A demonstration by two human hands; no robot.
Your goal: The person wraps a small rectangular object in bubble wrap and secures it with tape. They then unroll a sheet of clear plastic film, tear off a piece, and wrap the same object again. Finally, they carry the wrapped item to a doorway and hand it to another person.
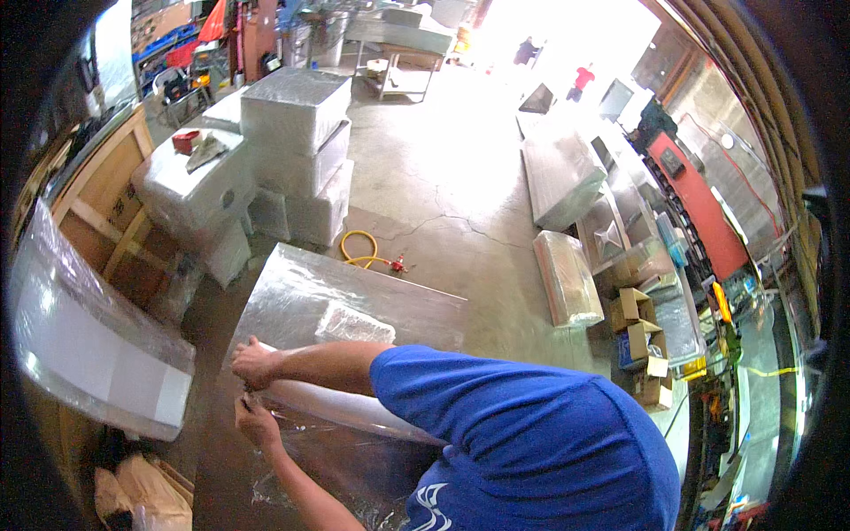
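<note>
Both arms reach to the left over a work surface covered with shiny metal sheet (292, 288) and clear plastic film (310, 442). A long whitish roll (345, 403) lies across it beneath my right forearm. My right hand (254, 363) is closed at the roll's left end; what its fingers grip is hidden. Just below, my left hand (257, 423) is closed in a pinch beside the film's edge, with something small and dark at its fingertips. A wrinkled, film-wrapped block (354, 324) sits on the sheet beyond my right arm.
Film-wrapped boxes (297, 106) stand stacked at the back left. A long wrapped panel (97, 345) leans at the left. A yellow hose (359, 234) lies on the floor beyond the table. Wrapped metal units (562, 173) and cardboard boxes (637, 341) line the right.
</note>
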